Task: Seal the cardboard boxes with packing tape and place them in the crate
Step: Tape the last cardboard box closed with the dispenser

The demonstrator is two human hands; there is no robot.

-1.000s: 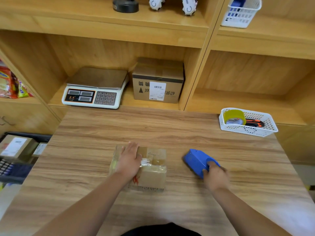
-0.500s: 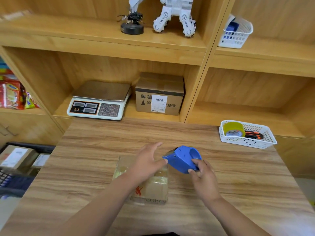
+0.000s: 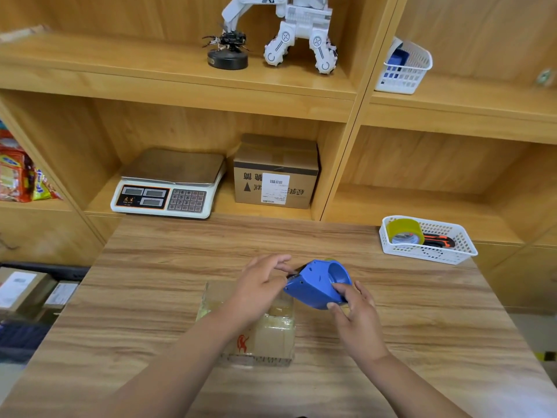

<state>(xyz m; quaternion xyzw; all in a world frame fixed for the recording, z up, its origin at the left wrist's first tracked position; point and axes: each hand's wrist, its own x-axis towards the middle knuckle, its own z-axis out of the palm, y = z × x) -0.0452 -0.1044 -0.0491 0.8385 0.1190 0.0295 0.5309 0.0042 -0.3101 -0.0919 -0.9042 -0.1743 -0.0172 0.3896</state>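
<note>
Wooden shelving at the back, wood-grain table [image 3: 150,297] in front. Near the front middle of the table, small cardboard box [image 3: 271,336], glossy with clear tape on top, red mark on the near side, partly hidden behind the left forearm.

Above the far right corner of the box, blue dispenser [image 3: 316,285], held clear of the table and tilted, front end pointing left. Right hand [image 3: 358,315] at its rear, thumb on the near side and fingers curled round the body, a firm hold. Left hand [image 3: 259,285] at the front end, thumb and forefinger closed together on the toothed edge of the dispenser; whether a tape end between them, cannot tell.

At the far right of the table, white basket [image 3: 464,254] with yellow tape roll [image 3: 404,232] and orange knife [image 3: 438,241] inside. Far left, lower than the table, dark crate [image 3: 60,268] with labelled parcels [image 3: 21,288] in it, well apart from the box.

On the shelf behind, scale [image 3: 171,188] and just beside it carton [image 3: 275,176] with white label. One shelf higher, white robot model [image 3: 301,34].
</note>
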